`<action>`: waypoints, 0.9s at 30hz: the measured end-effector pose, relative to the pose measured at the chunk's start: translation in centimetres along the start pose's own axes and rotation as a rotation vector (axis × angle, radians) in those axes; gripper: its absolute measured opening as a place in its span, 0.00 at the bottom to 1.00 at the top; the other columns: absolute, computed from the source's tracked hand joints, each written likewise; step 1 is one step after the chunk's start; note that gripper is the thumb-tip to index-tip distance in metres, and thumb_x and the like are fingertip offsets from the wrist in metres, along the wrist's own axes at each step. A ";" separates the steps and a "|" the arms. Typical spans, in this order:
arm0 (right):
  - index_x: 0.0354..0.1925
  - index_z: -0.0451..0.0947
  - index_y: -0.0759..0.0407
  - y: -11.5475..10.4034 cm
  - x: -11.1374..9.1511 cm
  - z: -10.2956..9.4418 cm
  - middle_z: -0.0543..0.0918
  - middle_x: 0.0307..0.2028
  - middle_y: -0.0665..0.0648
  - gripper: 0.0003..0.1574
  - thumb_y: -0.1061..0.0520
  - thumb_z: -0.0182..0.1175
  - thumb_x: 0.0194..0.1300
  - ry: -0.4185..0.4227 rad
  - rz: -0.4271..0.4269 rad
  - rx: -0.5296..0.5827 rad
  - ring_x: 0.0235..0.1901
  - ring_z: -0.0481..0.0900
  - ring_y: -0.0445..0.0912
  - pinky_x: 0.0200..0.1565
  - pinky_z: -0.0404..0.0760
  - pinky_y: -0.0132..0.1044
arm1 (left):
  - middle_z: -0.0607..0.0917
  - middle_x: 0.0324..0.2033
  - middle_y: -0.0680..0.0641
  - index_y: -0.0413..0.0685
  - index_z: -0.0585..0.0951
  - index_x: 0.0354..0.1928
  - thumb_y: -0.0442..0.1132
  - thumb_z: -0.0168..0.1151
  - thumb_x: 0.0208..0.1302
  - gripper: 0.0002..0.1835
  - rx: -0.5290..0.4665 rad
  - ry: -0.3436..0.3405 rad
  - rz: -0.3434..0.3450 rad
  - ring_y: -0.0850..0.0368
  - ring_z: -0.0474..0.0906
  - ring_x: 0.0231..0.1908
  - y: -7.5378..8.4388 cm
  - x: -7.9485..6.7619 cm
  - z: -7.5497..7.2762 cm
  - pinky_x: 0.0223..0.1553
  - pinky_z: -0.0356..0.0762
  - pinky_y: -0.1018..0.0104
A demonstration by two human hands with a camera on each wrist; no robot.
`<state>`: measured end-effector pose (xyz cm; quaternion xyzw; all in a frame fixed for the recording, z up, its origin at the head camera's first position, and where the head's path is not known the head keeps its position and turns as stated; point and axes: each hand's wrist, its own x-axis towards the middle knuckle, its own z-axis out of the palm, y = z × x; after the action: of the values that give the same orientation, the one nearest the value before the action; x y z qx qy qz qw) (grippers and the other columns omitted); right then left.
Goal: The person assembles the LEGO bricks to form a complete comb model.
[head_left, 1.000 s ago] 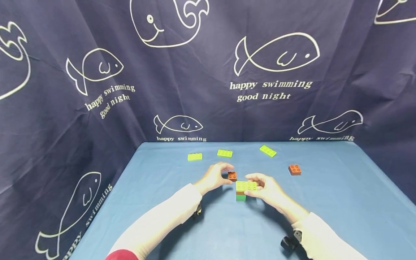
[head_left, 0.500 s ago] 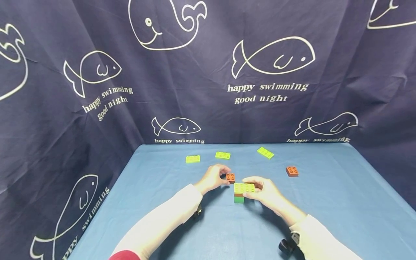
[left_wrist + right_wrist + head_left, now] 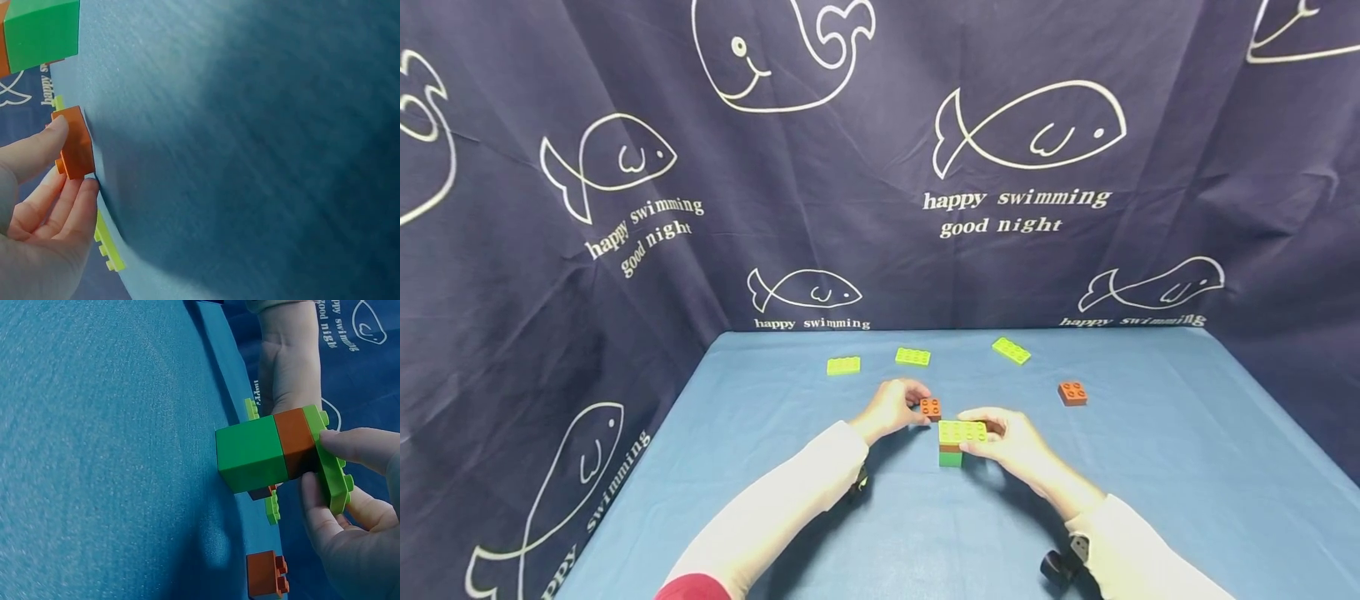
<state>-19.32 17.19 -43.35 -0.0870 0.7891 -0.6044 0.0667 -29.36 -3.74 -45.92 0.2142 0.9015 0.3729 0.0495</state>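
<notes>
My left hand [image 3: 891,410] pinches a small orange building brick [image 3: 930,408] between thumb and fingers. In the left wrist view, the thumb lies on one side of this brick [image 3: 77,144] and the fingertips on the other; it sits at the cloth. Just right of it stands a stack: a green block [image 3: 951,458] at the bottom, an orange-brown brick [image 3: 295,442] in the middle, and a long lime-green studded brick [image 3: 962,431] on top, jutting out to the right. My right hand [image 3: 1009,435] grips the overhanging end of that lime brick, thumb on one side and fingers on the other.
Further back on the blue cloth-covered table [image 3: 1150,467] lie lime-green bricks: one at left [image 3: 844,366], a second lime brick [image 3: 913,357] beside it, and a third lime brick [image 3: 1011,351]. Another orange brick [image 3: 1072,393] is at right. A dark printed curtain [image 3: 880,208] surrounds the table.
My left fingers have come in from a wider spread and now pinch the small orange brick. My right hand keeps its hold on the stack. The head view has shifted slightly.
</notes>
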 end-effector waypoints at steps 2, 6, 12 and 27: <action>0.55 0.76 0.70 0.0 0.1 0.0 0.83 0.49 0.66 0.28 0.63 0.69 0.57 0.007 0.007 -0.009 0.39 0.81 0.41 0.40 0.80 0.26 | 0.87 0.38 0.47 0.45 0.85 0.42 0.33 0.79 0.44 0.19 -0.005 0.003 -0.003 0.56 0.83 0.39 0.0 0.0 -0.1 0.43 0.81 0.71; 0.55 0.76 0.69 0.0 0.1 0.0 0.83 0.49 0.66 0.28 0.62 0.69 0.57 0.000 0.007 -0.014 0.40 0.81 0.42 0.41 0.80 0.26 | 0.87 0.36 0.47 0.45 0.85 0.40 0.34 0.78 0.45 0.17 -0.006 0.010 -0.011 0.57 0.83 0.37 0.0 0.0 -0.1 0.41 0.81 0.70; 0.55 0.76 0.71 0.0 0.1 -0.1 0.83 0.49 0.67 0.28 0.62 0.69 0.57 -0.014 -0.002 0.001 0.40 0.80 0.41 0.40 0.79 0.27 | 0.88 0.36 0.48 0.47 0.85 0.39 0.35 0.78 0.46 0.15 -0.010 0.009 -0.016 0.57 0.84 0.38 0.0 0.0 0.0 0.41 0.81 0.70; 0.55 0.76 0.70 -0.2 0.0 0.0 0.84 0.48 0.66 0.28 0.62 0.69 0.56 -0.006 -0.001 -0.002 0.39 0.79 0.41 0.40 0.79 0.26 | 0.88 0.32 0.47 0.46 0.86 0.38 0.34 0.76 0.49 0.13 -0.059 0.001 0.005 0.61 0.83 0.33 -0.6 -0.1 -0.4 0.36 0.81 0.72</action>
<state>-19.33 17.17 -43.19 -0.0892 0.7893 -0.6036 0.0686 -29.58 -4.40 -46.06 0.2146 0.8896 0.3995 0.0546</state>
